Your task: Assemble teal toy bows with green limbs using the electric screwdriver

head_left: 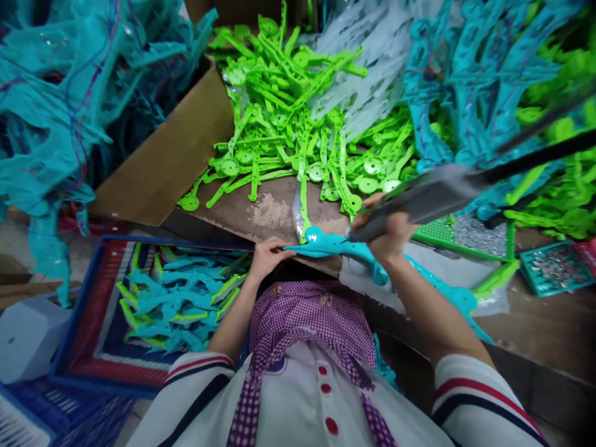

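Observation:
My left hand (pixel 266 256) pinches the near end of a teal plastic part (pixel 333 246) that lies along the front edge of the wooden table (pixel 274 211). My right hand (pixel 390 231) grips a grey powered screwdriver (pixel 431 200), its tip pressed down on the teal part's middle. A black cable or arm runs from the tool up to the right. A green plastic piece (pixel 304 205) lies just behind the teal part.
A heap of green plastic parts (pixel 298 118) fills the table's back. Teal parts (pixel 470 68) hang at right and pile at left (pixel 51 112). A blue crate (pixel 109 323) of finished teal-green pieces sits low left. Trays of screws (pixel 554 267) stand at right. A cardboard box (pixel 172 155) leans left.

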Demonstrator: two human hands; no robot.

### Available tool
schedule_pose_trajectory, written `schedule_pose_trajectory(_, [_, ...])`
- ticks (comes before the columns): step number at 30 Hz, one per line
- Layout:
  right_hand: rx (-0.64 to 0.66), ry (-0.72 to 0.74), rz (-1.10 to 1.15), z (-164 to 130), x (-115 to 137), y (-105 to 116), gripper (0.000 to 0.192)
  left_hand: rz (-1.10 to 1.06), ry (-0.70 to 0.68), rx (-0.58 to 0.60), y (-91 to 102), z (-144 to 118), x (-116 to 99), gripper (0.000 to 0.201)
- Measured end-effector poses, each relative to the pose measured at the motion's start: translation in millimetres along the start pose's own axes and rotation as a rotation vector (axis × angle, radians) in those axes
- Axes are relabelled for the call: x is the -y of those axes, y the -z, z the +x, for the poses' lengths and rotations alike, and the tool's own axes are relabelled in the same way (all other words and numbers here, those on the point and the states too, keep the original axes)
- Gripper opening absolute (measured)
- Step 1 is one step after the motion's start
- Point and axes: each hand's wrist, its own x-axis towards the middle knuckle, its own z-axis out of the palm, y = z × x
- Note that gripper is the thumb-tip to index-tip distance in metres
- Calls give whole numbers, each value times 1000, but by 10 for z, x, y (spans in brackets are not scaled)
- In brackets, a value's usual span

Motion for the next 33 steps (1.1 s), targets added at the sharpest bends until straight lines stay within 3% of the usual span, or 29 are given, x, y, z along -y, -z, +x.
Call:
schedule_pose_trajectory(3, [-275, 249, -68, 519, 115, 359, 64, 3, 10, 4, -1, -4, -5, 33])
schedule_pose_trajectory(5, [-367, 397, -174, 932, 80, 690, 55, -13, 19, -3, -4, -7, -6, 34])
schedule_pose_trajectory(8, [-376, 425, -300, 1440, -136, 1146, 55, -15, 34, -12, -8, -10, -16, 34])
schedule_pose_trajectory(11, [-441, 421, -263, 1713, -412, 1402, 60, 2, 40, -18, -7, -8, -37, 34])
schedule_pose_trajectory(17, [-507, 439, -296, 1834, -655, 1489, 56, 18, 42, -31, -8, -7, -58, 32])
schedule_pose_trajectory(33, [-575, 455, -281, 1801, -662, 1496, 67, 15, 59, -53, -19, -7, -53, 34])
